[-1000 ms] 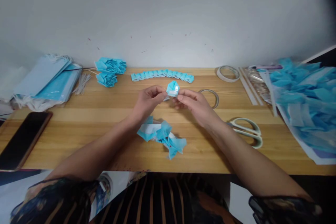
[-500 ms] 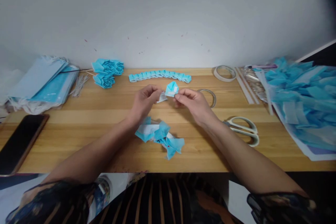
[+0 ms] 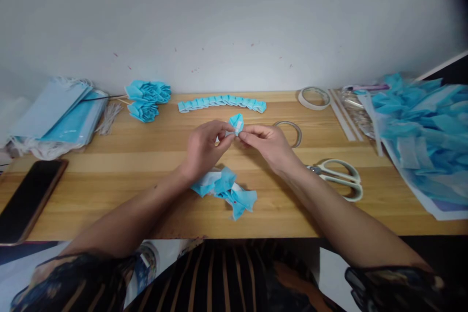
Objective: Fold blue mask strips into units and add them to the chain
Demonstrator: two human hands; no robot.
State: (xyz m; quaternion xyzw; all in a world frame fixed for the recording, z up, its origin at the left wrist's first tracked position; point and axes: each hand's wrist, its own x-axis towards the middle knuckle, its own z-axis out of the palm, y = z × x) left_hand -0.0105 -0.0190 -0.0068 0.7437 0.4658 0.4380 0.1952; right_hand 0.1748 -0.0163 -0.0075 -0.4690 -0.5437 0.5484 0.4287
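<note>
A small folded blue petal [image 3: 237, 122] with a white patch, which looks like mask fabric, is held up between my hands over the middle of the table. My left hand [image 3: 210, 144] pinches its lower left side with thumb and fingertips. From the right, my right hand [image 3: 266, 142] grips its lower edge between thumb and forefinger. Crumpled blue fabric pieces [image 3: 226, 187] lie on the wood just in front of my hands. Behind them runs a curved row of folded blue petals [image 3: 222, 102].
Blue fabric flowers [image 3: 146, 97], face masks [image 3: 54, 112], cut white ties [image 3: 109, 118] and a phone [image 3: 31, 200] are on the left. On the right lie tape rolls [image 3: 302, 102], [image 3: 300, 134], scissors [image 3: 356, 175], white strips [image 3: 345, 116] and a heap of blue pieces [image 3: 431, 126].
My left hand has moved right and now grips the petal, which has been turned and looks narrower. A white scrap seen beside the left fingers is now mostly hidden.
</note>
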